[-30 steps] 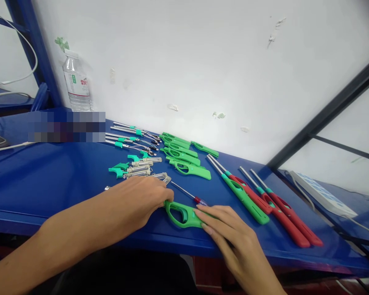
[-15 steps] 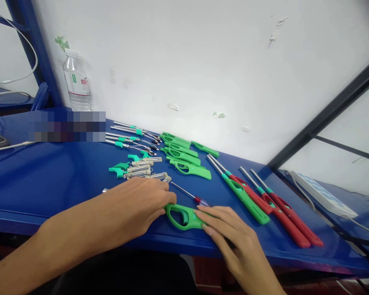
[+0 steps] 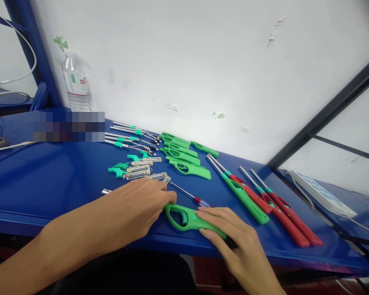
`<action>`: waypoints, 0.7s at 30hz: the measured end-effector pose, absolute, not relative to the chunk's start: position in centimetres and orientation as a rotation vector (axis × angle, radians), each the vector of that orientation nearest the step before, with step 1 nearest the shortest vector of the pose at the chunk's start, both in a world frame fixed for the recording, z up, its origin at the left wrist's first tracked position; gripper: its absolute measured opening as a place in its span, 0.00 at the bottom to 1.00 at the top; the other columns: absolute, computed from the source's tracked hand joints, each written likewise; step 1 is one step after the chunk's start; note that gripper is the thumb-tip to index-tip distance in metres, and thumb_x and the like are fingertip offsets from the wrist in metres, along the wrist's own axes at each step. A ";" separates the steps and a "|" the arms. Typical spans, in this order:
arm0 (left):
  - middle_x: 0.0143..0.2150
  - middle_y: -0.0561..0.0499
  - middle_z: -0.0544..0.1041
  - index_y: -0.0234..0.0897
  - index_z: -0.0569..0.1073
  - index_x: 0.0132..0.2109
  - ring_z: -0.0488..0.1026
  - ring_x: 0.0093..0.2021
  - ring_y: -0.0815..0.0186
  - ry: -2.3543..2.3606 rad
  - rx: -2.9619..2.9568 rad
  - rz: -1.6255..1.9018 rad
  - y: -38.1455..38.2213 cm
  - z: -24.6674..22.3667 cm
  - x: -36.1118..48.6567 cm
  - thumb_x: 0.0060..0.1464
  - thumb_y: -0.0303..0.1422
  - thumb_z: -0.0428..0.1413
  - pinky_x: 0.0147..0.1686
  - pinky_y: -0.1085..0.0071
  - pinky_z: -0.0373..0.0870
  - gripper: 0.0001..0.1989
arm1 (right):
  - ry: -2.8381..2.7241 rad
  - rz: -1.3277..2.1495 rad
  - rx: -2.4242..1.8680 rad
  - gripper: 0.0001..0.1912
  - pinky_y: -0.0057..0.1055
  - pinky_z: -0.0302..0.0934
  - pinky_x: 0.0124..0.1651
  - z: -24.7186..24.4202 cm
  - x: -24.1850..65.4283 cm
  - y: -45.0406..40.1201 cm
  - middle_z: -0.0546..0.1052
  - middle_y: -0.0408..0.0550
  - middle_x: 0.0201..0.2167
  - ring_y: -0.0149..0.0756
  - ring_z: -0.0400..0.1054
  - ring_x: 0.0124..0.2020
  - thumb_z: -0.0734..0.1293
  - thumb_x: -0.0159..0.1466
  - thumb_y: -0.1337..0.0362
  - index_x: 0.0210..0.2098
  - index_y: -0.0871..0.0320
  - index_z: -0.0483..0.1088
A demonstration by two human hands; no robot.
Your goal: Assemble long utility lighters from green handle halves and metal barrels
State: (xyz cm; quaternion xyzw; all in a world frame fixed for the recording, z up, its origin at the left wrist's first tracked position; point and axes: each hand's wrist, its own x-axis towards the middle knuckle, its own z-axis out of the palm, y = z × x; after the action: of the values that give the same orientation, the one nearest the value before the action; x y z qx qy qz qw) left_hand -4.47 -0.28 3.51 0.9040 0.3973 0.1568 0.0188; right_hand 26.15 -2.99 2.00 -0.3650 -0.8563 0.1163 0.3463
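Observation:
A green utility lighter [image 3: 199,222] lies near the table's front edge, its trigger showing inside the guard. My left hand [image 3: 149,200] is closed on its front end, where the fingers hide the tip. My right hand [image 3: 233,229] grips the handle from the other side, thumb along the near edge and fingers on top. Just behind the lighter lies a screwdriver [image 3: 199,200] with a red and clear handle. Clear fuel tanks [image 3: 138,174] and teal triggers [image 3: 118,169] lie beyond my left hand. A small silver piece [image 3: 105,191] shows beside my left forearm.
Several green handle shells [image 3: 189,167] and metal lighter tubes with wires [image 3: 123,137] lie at the back. To the right are a green-handled lighter [image 3: 249,200] and red-handled lighters [image 3: 295,221]. A water bottle [image 3: 76,86] stands by the wall; a power strip [image 3: 322,192] is at far right.
My right thumb and fingers have parted slightly, so more of the green handle shows between them. My left forearm has moved a little, uncovering more of the silver piece.

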 end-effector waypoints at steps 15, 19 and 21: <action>0.47 0.53 0.80 0.50 0.75 0.52 0.78 0.46 0.59 1.180 2.708 0.475 -0.2 3.0 -4.8 0.68 0.21 0.54 0.44 0.61 0.65 0.16 | -2.227 0.321 -0.946 0.18 0.33 0.74 0.61 2.1 26.0 -3.0 0.84 0.39 0.58 0.39 0.79 0.59 0.70 0.77 0.65 0.63 0.40 0.78; 0.48 0.53 0.80 0.51 0.75 0.54 0.78 0.48 0.60 1.168 2.721 0.473 -0.1 2.9 -4.8 0.67 0.20 0.54 0.44 0.62 0.65 0.18 | -2.224 0.320 -0.950 0.17 0.36 0.75 0.61 2.0 26.0 -3.0 0.85 0.42 0.58 0.42 0.79 0.58 0.70 0.77 0.65 0.63 0.42 0.79; 0.47 0.53 0.79 0.51 0.75 0.53 0.78 0.46 0.60 1.166 2.723 0.457 0.0 3.0 -4.8 0.67 0.21 0.55 0.42 0.62 0.64 0.17 | -2.222 0.319 -0.952 0.18 0.37 0.76 0.60 2.0 26.0 -3.0 0.85 0.43 0.58 0.43 0.79 0.58 0.70 0.77 0.65 0.62 0.42 0.79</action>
State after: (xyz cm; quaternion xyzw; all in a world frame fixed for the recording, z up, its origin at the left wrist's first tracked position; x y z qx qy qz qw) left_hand -4.81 -0.01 2.97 0.9061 0.3881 0.1521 0.0722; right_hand 25.99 -3.02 2.02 -0.3666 -0.8556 0.1229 0.3442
